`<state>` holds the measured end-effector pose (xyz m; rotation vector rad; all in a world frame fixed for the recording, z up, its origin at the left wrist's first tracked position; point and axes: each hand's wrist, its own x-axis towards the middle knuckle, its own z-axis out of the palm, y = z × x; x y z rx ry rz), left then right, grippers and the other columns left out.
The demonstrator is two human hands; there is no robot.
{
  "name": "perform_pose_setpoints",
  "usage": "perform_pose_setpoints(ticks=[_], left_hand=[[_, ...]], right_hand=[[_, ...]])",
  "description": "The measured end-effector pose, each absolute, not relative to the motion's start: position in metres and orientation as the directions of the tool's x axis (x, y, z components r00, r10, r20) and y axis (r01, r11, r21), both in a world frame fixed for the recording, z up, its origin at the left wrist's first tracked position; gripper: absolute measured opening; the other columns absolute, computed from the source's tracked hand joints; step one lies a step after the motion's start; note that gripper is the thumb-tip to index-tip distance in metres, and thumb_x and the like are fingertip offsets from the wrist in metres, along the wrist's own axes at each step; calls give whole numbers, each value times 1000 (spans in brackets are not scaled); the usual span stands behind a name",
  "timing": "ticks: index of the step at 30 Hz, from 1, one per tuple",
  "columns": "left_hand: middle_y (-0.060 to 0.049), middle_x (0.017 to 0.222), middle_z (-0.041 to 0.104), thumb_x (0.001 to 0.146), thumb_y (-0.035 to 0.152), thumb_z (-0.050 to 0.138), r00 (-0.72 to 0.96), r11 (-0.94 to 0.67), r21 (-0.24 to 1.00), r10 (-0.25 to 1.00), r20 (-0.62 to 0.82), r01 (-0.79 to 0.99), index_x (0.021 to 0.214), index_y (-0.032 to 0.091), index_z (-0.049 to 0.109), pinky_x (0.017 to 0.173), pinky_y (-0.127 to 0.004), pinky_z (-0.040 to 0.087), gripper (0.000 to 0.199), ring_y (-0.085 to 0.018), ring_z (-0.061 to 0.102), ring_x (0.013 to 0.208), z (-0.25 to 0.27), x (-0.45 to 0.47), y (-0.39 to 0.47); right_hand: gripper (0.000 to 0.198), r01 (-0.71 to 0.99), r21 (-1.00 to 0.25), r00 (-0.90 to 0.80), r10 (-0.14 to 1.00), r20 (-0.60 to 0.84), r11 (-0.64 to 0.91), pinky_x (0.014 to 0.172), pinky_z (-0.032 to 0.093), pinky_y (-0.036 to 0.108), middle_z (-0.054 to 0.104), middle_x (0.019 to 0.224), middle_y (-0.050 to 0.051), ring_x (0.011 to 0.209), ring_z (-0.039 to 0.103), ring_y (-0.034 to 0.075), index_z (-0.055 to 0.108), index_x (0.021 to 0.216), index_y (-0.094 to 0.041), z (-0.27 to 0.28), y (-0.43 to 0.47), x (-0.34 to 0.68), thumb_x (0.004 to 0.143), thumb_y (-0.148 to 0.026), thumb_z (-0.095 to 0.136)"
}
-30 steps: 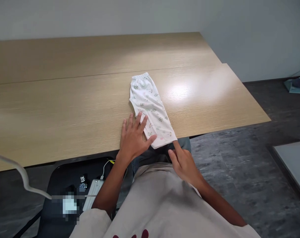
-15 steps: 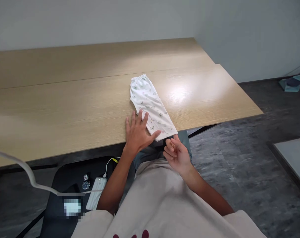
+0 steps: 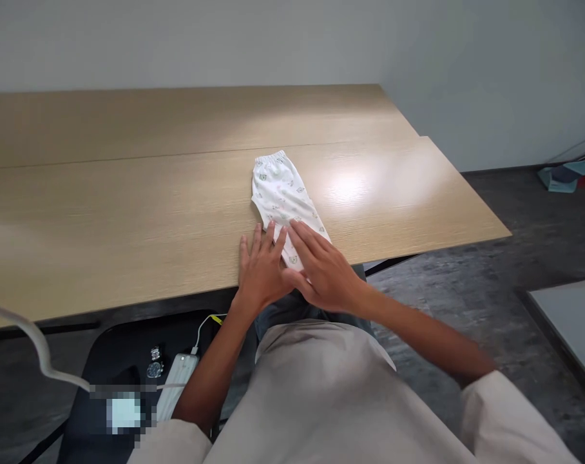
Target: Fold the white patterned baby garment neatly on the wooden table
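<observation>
A pair of small white trousers [image 3: 280,192] with a gathered waistband and little printed figures lies folded lengthwise on the wooden table [image 3: 142,225]. Its waistband points away from me, and the leg end lies at the table's front edge. My left hand [image 3: 262,270] rests with spread fingers at the left side of the leg end, partly on the table. Across the lower right part of the trousers lies my right hand [image 3: 324,267], flat, its fingers stretched toward the upper left. The right hand hides most of the hem.
Left of my legs stands a black chair [image 3: 109,348] carrying a wristwatch [image 3: 155,362] and a white power bank [image 3: 179,380] with a cable. A pale cable [image 3: 44,354] hangs at the left. Colourful items [image 3: 563,175] lie on the floor by the far right wall.
My right hand has moved up and left from the hem's corner, uncurling to lie flat on the trousers. My left hand stays spread in nearly the same place.
</observation>
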<state>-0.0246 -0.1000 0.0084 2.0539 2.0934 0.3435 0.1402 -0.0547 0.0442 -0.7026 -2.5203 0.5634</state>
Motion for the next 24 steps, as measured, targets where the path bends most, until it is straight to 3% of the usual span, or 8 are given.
perform_pose_setpoints(ticks=[3,10,13,16,18,20,24], left_hand=[[-11,168,20,83,64,63,-27,14,297,999,42,955,162,23,20,124,-63,11,99,-40,14,155,8,-25,-101],[-11,168,20,82,77,58,-20,3,324,999,49,946,161,25,25,124,-64,11,99,-41,14,155,8,-27,-102],[-10,169,19,83,76,58,-22,4,336,998,51,942,161,25,23,124,-64,10,100,-41,14,155,10,-27,-101],[-9,169,17,84,75,57,-4,-8,334,999,34,943,162,26,23,124,-64,11,99,-40,14,155,12,-32,-101],[-7,169,18,85,74,56,29,-30,331,1000,9,943,161,27,24,124,-62,14,95,-38,14,156,13,-42,-101],[-4,169,20,90,68,55,68,-57,325,997,-23,944,160,29,27,125,-60,15,85,-36,13,156,15,-60,-101],[2,167,26,96,42,51,118,-77,332,987,-105,940,154,36,39,125,-61,12,60,-31,11,157,24,-109,-102]], right_hand=[[74,436,-352,-857,502,121,828,125,20,53,21,162,28,154,13,34,27,154,4,22,-6,110,106,-52,32],[83,587,-244,-791,611,29,772,125,16,55,17,165,21,155,11,34,17,160,-6,-7,56,147,104,-66,27],[72,611,-239,-775,632,15,755,122,17,62,23,165,18,154,14,37,24,160,-13,-2,87,168,105,-60,31],[51,531,-358,-797,596,96,768,114,36,60,43,155,17,145,36,35,47,147,-16,3,124,167,108,-46,33],[40,405,-479,-815,545,197,779,100,51,49,57,138,16,125,55,28,63,129,-16,6,145,155,107,-38,38],[30,241,-532,-862,432,267,811,87,55,40,63,126,12,108,61,23,71,113,-18,8,158,140,105,-33,46],[21,-6,-434,-953,126,276,901,92,49,40,69,116,6,109,58,22,75,107,-23,12,164,117,103,-27,55]])
